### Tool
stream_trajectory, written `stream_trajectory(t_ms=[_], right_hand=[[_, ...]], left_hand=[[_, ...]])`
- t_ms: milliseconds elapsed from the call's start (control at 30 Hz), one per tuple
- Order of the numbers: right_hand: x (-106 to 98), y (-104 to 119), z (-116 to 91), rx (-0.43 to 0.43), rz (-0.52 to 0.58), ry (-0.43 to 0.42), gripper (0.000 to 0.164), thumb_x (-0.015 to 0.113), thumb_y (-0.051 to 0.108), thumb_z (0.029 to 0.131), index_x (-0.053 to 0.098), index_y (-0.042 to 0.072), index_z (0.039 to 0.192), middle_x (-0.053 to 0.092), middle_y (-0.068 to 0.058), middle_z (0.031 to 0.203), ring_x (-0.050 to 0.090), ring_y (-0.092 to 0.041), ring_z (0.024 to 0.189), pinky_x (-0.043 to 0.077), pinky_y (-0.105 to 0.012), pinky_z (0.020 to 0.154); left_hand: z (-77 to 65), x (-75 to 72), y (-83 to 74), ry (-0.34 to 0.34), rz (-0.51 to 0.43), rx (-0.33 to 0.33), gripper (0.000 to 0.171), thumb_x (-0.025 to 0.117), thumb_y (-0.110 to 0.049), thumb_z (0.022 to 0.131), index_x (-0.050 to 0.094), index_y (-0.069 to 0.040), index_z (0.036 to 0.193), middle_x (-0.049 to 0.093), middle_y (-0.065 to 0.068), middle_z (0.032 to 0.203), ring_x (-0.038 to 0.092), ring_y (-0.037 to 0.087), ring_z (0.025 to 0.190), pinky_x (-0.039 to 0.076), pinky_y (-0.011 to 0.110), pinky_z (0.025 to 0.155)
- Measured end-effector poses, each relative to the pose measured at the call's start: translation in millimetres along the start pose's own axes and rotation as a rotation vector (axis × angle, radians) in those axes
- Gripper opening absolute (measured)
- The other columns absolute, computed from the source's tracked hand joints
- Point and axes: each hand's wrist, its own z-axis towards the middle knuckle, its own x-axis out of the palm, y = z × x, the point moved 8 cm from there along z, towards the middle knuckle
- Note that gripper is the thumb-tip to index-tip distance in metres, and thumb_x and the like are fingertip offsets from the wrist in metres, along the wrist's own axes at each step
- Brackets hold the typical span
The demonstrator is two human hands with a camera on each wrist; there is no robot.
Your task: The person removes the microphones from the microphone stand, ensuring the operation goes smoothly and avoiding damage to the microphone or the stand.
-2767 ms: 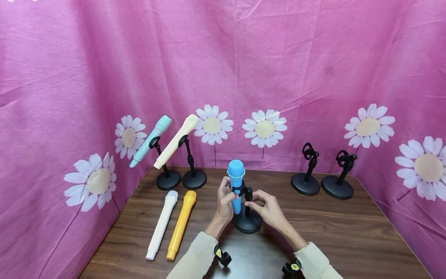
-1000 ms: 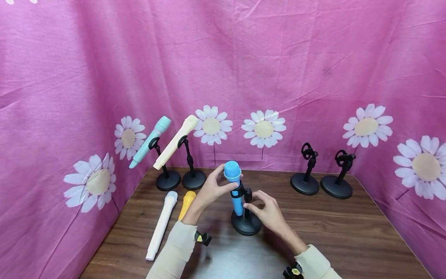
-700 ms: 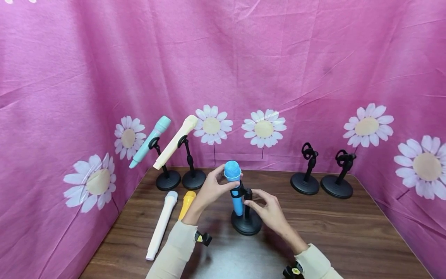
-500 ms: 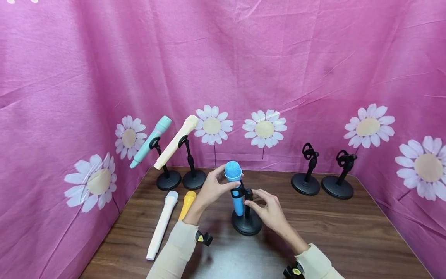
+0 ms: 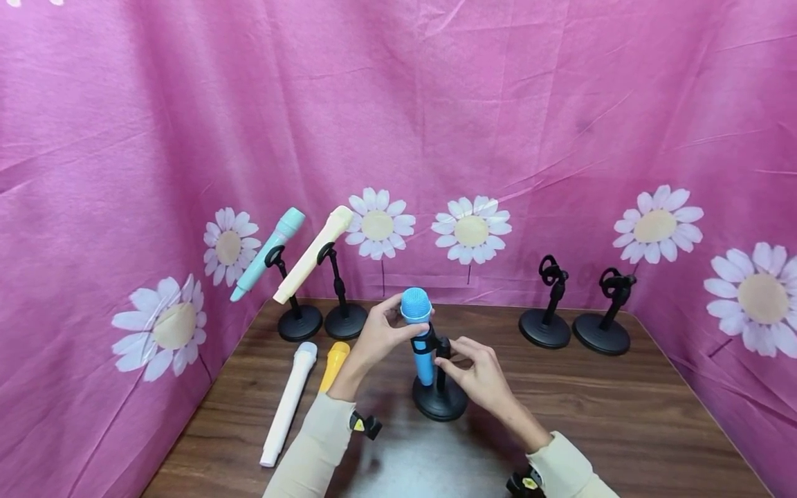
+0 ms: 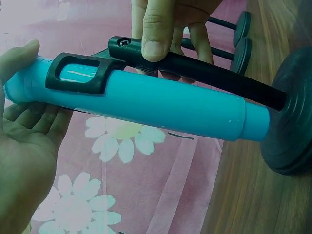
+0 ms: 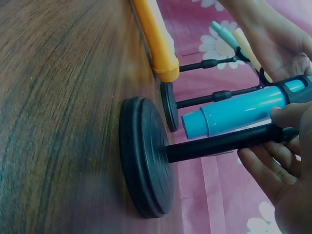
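A blue microphone (image 5: 424, 366) stands nearly upright in the clip of a black microphone stand (image 5: 440, 401) at the middle of the table. My left hand (image 5: 381, 337) grips the microphone just below its mesh head, thumb in front and fingers behind. With thumb and fingers my right hand (image 5: 476, 373) pinches the upper post of the stand, just under the clip joint. In the left wrist view the black clip (image 6: 100, 78) wraps the blue barrel. The right wrist view shows the microphone's lower end (image 7: 195, 125) beside the post, above the round base (image 7: 146, 161).
A white microphone (image 5: 289, 408) and a yellow microphone (image 5: 336, 360), partly behind the left forearm, lie on the table (image 5: 591, 429). At back left, stands hold a mint microphone (image 5: 268, 256) and a cream microphone (image 5: 314, 256). Two bare stands (image 5: 545, 325) (image 5: 602, 332) are at back right.
Since the earliest frame my left hand has moved from the barrel near the clip up to below the head, and the microphone leans slightly more left. In the last second, almost nothing moves.
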Motion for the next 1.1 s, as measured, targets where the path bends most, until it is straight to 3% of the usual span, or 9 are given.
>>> stream_trajectory(t_ms=[367, 733, 1100], right_hand=[[-0.9, -1.0, 0.8, 0.026, -0.001, 0.022, 0.022, 0.085, 0.007, 0.090, 0.082, 0.009, 0.113, 0.072, 0.005, 0.091, 0.076, -0.009, 0.089, 0.063, -0.021, 0.072], [-1.8, -1.2, 0.0, 0.021, -0.003, 0.018, 0.022, 0.085, 0.007, 0.090, 0.082, 0.008, 0.112, 0.071, 0.006, 0.091, 0.076, -0.010, 0.088, 0.064, -0.021, 0.071], [-1.3, -1.2, 1.0, 0.018, 0.001, 0.046, 0.021, 0.084, 0.009, 0.092, 0.083, 0.012, 0.112, 0.070, 0.007, 0.090, 0.071, -0.002, 0.085, 0.064, -0.024, 0.069]], left_hand=[[2.7, 1.0, 0.6, -0.019, 0.007, 0.018, 0.054, 0.083, -0.010, 0.094, 0.063, -0.008, 0.144, 0.077, 0.020, 0.126, 0.075, 0.012, 0.115, 0.059, 0.028, 0.101], [4.3, 1.2, -3.4, -0.025, 0.034, 0.045, 0.054, 0.084, -0.012, 0.093, 0.065, -0.008, 0.143, 0.078, 0.016, 0.124, 0.074, 0.014, 0.117, 0.057, 0.029, 0.106], [5.5, -3.4, -6.9, -0.060, 0.055, 0.044, 0.055, 0.085, -0.010, 0.091, 0.066, -0.009, 0.143, 0.078, 0.016, 0.123, 0.075, 0.013, 0.113, 0.059, 0.030, 0.104]])
